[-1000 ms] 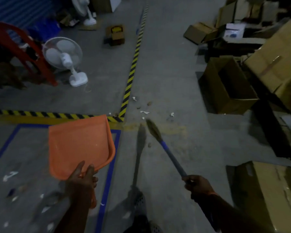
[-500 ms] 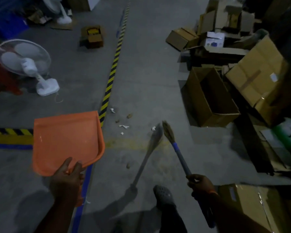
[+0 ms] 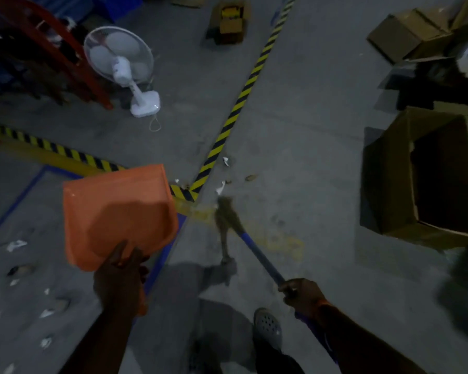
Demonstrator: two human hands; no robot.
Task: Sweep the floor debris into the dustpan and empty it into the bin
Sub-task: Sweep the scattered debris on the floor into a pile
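My left hand (image 3: 119, 282) grips the handle of an orange dustpan (image 3: 114, 211), held above the floor with its pan facing up. My right hand (image 3: 303, 294) grips the blue handle of a broom (image 3: 257, 249), whose brown bristle head (image 3: 227, 211) is blurred and sits low near the floor. Small white and brown bits of debris (image 3: 224, 174) lie just beyond the bristles, beside the corner of the yellow-black floor tape (image 3: 235, 112). More white scraps (image 3: 16, 245) lie on the floor at the lower left. No bin is identifiable.
An open cardboard box (image 3: 427, 179) stands at the right, with more boxes (image 3: 408, 36) behind it. A white standing fan (image 3: 122, 66) and a red frame (image 3: 65, 49) are at the upper left. A small box (image 3: 230, 22) sits at the top. My foot in a grey shoe (image 3: 268, 327) is below.
The view has swung left, so the boxes shifted right and the fan came back toward the centre. The broom head has moved left, closer to the tape corner and the debris.
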